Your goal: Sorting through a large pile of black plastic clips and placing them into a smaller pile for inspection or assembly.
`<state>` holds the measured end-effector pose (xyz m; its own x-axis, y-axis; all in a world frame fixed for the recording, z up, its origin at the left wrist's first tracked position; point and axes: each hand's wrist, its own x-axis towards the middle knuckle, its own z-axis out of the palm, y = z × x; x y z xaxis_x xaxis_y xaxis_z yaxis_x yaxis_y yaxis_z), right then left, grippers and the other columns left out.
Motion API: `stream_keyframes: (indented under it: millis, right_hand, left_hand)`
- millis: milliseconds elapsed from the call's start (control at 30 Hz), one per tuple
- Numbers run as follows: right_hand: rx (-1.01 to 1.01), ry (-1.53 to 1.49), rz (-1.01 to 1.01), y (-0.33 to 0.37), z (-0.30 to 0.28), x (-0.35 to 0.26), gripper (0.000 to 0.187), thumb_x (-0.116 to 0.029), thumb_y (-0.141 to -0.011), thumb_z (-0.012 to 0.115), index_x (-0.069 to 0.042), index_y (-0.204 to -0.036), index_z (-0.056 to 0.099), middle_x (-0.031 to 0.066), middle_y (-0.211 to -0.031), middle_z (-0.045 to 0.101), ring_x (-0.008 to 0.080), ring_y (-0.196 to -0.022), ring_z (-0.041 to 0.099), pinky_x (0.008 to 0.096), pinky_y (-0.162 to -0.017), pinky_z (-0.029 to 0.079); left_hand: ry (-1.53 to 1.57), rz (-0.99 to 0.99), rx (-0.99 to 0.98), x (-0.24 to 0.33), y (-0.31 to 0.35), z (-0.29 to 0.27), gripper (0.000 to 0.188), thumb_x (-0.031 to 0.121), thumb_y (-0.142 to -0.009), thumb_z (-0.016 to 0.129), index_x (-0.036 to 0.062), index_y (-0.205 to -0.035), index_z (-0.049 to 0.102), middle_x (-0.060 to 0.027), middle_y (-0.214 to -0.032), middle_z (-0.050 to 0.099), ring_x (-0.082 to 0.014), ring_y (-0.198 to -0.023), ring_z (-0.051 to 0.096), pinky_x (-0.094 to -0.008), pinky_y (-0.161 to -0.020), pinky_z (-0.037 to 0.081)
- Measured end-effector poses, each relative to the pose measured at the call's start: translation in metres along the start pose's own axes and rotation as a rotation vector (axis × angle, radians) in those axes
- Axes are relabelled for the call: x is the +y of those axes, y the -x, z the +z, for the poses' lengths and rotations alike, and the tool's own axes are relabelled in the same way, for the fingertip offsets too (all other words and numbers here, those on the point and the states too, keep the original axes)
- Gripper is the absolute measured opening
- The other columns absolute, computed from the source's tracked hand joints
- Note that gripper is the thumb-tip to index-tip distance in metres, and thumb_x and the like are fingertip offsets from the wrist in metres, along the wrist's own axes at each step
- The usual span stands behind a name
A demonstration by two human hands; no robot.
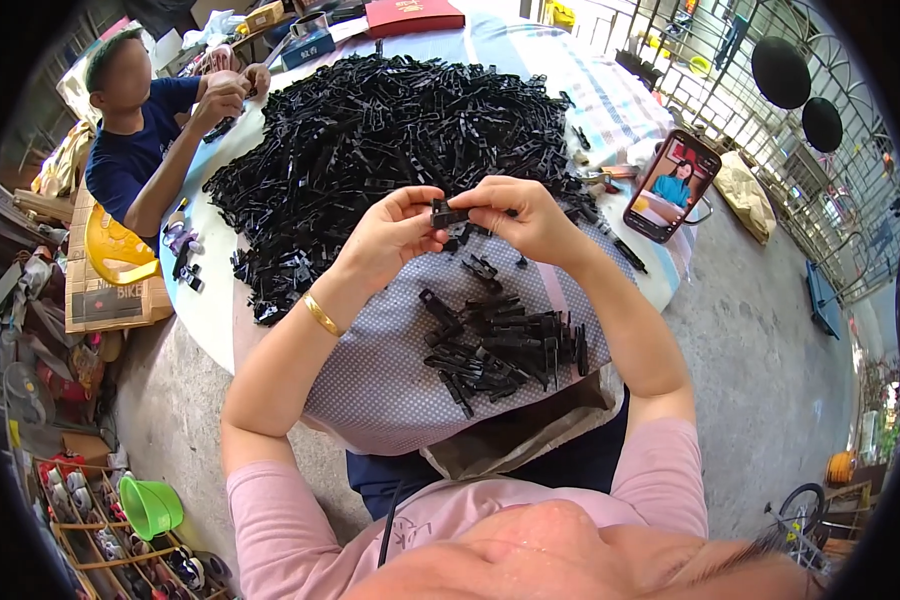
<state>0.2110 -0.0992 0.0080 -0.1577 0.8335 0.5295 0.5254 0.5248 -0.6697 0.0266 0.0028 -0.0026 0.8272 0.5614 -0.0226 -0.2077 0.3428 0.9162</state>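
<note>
Between my two hands is a small black plastic part (450, 215), held over the near edge of a large heap. My left hand (395, 235) pinches its left end with thumb and fingers. From the other side my right hand (530, 220) grips it, fingers closed. The heap of black plastic parts (400, 120) spreads over the round table just beyond my hands. Closer to me, a smaller pile of longer black pieces (505, 345) lies on the dotted cloth (380, 375). Their exact kind is too small to tell.
A phone (672, 187) stands tilted at the table's right, near pliers-like tools (610, 174). At the far left a person (140, 140) handles a black part beside the heap. A red box (413, 15) sits at the back. A brown sack (530, 432) hangs at the near edge.
</note>
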Motion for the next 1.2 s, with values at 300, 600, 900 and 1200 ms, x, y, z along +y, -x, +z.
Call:
stream_keyframes:
  millis: [300, 600, 900, 1200]
  right_hand:
    - [0.083, -0.487, 0.439, -0.002, 0.012, -0.007, 0.022, -0.012, -0.090, 0.054, -0.002, -0.108, 0.062, 0.0015, -0.083, 0.063, 0.0055, -0.066, 0.055, 0.0206, -0.064, 0.048]
    - [0.242, 0.044, 0.121, 0.004, 0.020, -0.005, 0.018, -0.005, -0.083, 0.058, 0.001, -0.099, 0.064, 0.0024, -0.074, 0.060, 0.0076, -0.062, 0.052, 0.0208, -0.056, 0.043]
    - [0.223, 0.395, -0.094, 0.004, 0.019, -0.007, 0.017, -0.008, -0.077, 0.060, -0.003, -0.093, 0.064, 0.0101, -0.079, 0.060, 0.0274, -0.071, 0.057, 0.0354, -0.061, 0.047]
    - [0.130, -0.079, 0.206, 0.006, 0.010, -0.009, 0.031, -0.013, -0.080, 0.067, 0.002, -0.106, 0.060, 0.0092, -0.097, 0.063, 0.0143, -0.088, 0.061, 0.0250, -0.077, 0.050]
  left_hand:
    - [-0.290, 0.269, 0.095, -0.008, -0.003, 0.006, 0.021, -0.005, -0.086, 0.049, -0.0022, -0.106, 0.053, -0.0087, -0.092, 0.060, -0.0148, -0.082, 0.062, -0.0285, -0.077, 0.054]
    - [-0.403, 0.204, 0.150, -0.006, 0.007, 0.019, 0.028, -0.007, -0.083, 0.048, -0.0062, -0.109, 0.055, -0.0119, -0.097, 0.063, -0.0162, -0.086, 0.064, -0.0276, -0.079, 0.053]
    - [-0.227, 0.130, 0.139, 0.001, 0.009, 0.014, 0.035, -0.001, -0.083, 0.058, -0.0083, -0.116, 0.051, -0.0146, -0.103, 0.062, -0.0171, -0.089, 0.063, -0.0262, -0.081, 0.051]
    - [-0.330, 0.254, 0.113, 0.004, 0.012, 0.024, 0.033, -0.004, -0.084, 0.056, -0.0078, -0.117, 0.052, -0.0138, -0.103, 0.062, -0.0165, -0.087, 0.063, -0.0262, -0.079, 0.053]
